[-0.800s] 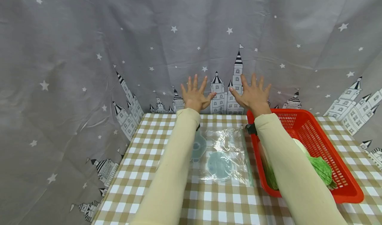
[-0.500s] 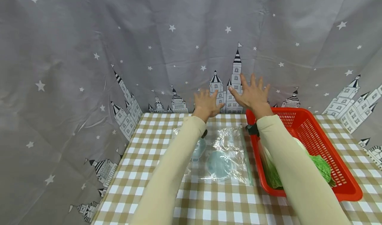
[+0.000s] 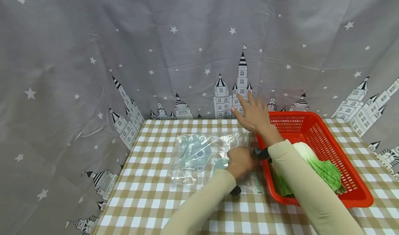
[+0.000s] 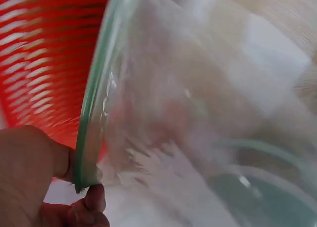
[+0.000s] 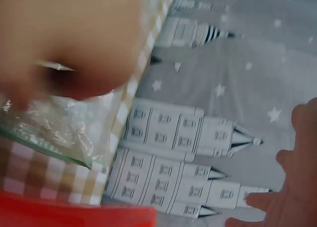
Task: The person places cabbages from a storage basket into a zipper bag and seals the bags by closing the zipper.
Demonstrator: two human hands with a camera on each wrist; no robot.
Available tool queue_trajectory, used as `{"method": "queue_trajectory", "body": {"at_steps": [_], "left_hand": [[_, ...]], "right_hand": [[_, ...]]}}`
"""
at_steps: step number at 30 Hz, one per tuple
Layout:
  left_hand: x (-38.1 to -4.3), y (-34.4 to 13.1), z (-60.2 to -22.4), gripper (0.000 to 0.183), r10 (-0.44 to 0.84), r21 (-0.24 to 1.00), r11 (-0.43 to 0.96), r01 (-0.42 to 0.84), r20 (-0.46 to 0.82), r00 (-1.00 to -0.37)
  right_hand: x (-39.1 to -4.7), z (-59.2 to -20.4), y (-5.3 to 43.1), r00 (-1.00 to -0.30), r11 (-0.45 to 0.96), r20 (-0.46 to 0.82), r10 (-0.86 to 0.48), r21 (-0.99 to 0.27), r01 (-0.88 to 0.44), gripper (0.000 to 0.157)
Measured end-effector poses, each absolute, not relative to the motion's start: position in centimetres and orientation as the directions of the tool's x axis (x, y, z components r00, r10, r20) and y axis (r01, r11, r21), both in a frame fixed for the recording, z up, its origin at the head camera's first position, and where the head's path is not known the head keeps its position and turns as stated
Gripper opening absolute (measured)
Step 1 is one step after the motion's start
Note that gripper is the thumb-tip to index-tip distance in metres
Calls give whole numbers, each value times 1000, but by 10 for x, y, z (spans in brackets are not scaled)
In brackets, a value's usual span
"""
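Note:
A clear zip bag (image 3: 218,141) with pale green printed shapes (image 3: 199,155) lies on the checked tablecloth. My left hand (image 3: 240,160) is over its right part. In the left wrist view, the thumb and fingers of the left hand (image 4: 25,172) pinch a corner of the bag's green zip strip (image 4: 91,103). Beyond the bag's right side, my right hand (image 3: 255,119) is raised with spread fingers, holding nothing. The right wrist view catches these fingers (image 5: 297,177) in front of the grey curtain, and the left hand (image 5: 74,39) blurred above the bag.
A red plastic basket (image 3: 315,116) stands at the right, beside the bag's zip edge. Inside it lies a leafy Chinese cabbage (image 3: 328,174), partly hidden by my right sleeve (image 3: 302,179). A grey curtain (image 3: 174,61) with castles and stars hangs behind the table.
My left hand has come down from its raised, spread pose to the bag's right side and now pinches the zip strip. The right hand has lowered slightly, still spread.

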State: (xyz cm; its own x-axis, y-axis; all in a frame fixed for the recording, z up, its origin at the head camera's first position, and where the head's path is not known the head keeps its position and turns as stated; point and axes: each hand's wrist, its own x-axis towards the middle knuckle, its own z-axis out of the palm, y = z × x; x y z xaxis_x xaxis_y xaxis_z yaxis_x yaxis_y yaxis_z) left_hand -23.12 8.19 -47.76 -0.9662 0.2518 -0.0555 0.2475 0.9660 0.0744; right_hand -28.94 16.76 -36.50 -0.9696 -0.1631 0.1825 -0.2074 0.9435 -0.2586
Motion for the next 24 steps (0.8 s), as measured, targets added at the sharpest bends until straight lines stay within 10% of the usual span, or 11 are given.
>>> {"method": "queue_trajectory", "body": {"at_steps": [9, 13, 17, 24], "left_hand": [[-223, -5, -422, 20, 336, 507, 793, 339, 103, -936], [-213, -31, -410, 17, 344, 588, 714, 380, 178, -922], [-198, -43, -401, 17, 426, 614, 634, 470, 230, -875], [-181, -54, -383, 20, 390, 656, 512, 555, 398, -830]], "right_hand": [[-227, -383, 167, -820, 740, 376, -431, -372, -560, 35], [-199, -394, 156, -706, 665, 396, -588, -262, -700, 12], [-182, -411, 135, -601, 617, 307, -738, -56, -785, 28], [-171, -450, 103, -779, 755, -162, -606, 192, -627, 51]]}}
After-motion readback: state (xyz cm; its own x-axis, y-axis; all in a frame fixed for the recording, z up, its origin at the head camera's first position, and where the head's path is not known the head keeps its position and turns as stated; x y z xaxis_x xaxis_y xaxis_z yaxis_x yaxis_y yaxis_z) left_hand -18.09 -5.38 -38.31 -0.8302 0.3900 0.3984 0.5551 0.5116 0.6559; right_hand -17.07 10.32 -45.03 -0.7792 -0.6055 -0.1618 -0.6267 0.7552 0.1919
